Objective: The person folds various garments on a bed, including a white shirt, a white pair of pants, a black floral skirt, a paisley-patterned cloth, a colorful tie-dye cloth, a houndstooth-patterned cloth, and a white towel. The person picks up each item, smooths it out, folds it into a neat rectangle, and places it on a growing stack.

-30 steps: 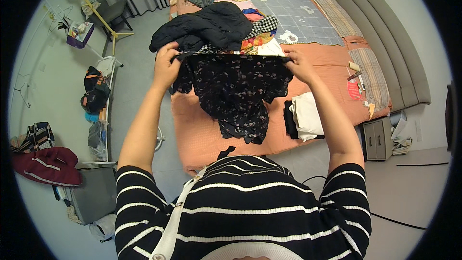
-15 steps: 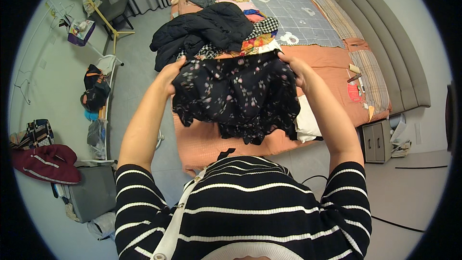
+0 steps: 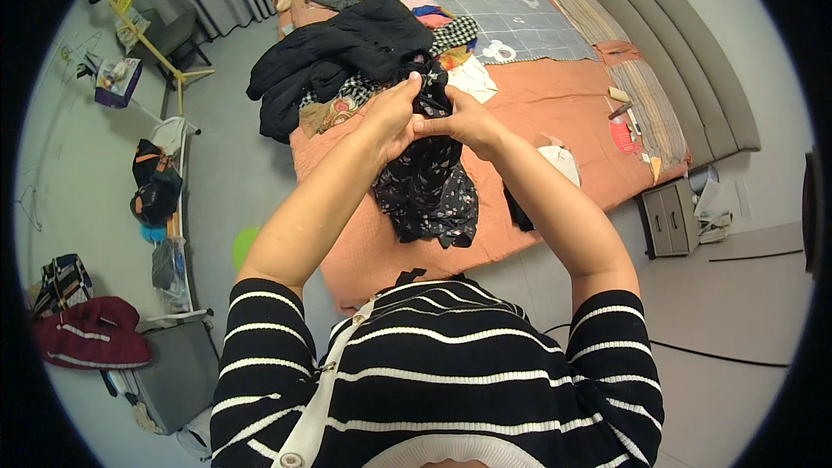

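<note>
A black garment with small pink and white flowers [image 3: 425, 199] hangs above the front part of the bed, gathered into a narrow bunch. My left hand [image 3: 395, 117] closes on its upper part from the left. Close beside it, my right hand [image 3: 469, 123] grips the same cloth from the right, the two hands nearly touching. The lower end of the garment spreads loosely below them. Its exact kind cannot be made out. Just beyond my hands lies a black puffer jacket [image 3: 347, 43] on the bed.
Several garments lie around the jacket, including a checked cloth [image 3: 455, 33] and a white piece [image 3: 472, 80]. A folded white garment [image 3: 559, 163] rests near my right forearm on the orange bedspread [image 3: 537, 104]. A bedside cabinet [image 3: 669, 224] stands right; a rack [image 3: 180, 251] stands left.
My hands have come together from the garment's two sides, folding it from spread wide to a narrow bunch. The view has shifted slightly.
</note>
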Motion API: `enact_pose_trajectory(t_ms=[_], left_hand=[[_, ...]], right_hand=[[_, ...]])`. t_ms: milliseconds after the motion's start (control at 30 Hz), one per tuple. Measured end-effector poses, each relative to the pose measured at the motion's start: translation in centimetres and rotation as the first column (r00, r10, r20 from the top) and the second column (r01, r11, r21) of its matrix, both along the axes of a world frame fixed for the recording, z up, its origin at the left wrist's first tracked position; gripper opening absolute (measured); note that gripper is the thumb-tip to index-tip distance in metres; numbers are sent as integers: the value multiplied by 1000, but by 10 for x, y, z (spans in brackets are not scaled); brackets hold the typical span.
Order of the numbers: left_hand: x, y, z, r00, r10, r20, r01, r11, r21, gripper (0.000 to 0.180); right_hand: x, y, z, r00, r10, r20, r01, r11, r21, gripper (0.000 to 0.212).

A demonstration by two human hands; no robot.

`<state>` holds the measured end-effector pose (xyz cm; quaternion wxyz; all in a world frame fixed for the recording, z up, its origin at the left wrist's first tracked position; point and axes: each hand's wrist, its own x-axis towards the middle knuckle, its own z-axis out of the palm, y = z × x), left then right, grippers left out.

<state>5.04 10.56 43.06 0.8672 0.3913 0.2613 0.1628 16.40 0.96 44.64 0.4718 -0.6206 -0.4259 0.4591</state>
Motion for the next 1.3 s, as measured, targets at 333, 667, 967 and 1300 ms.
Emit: enact_pose_trajectory(t_ms=[333, 667, 967, 1300], left_hand=[[-18, 3, -54, 985, 150, -92, -87, 870, 485, 38], [38, -71, -127, 924, 1, 382, 304, 603, -738, 123], [106, 1, -175, 391, 881, 267, -314, 400, -861, 110], [-25, 40, -119, 76, 991, 109, -959, 103, -264, 81]], right_hand=[[58, -6, 15, 892, -391, -225, 411, 911, 46, 19], [58, 20, 116, 827, -307, -471, 472, 834, 286, 17], [304, -105, 192, 904, -10, -427, 256, 811, 525, 29], [465, -151, 76, 794, -210, -570, 414, 874, 254, 33]])
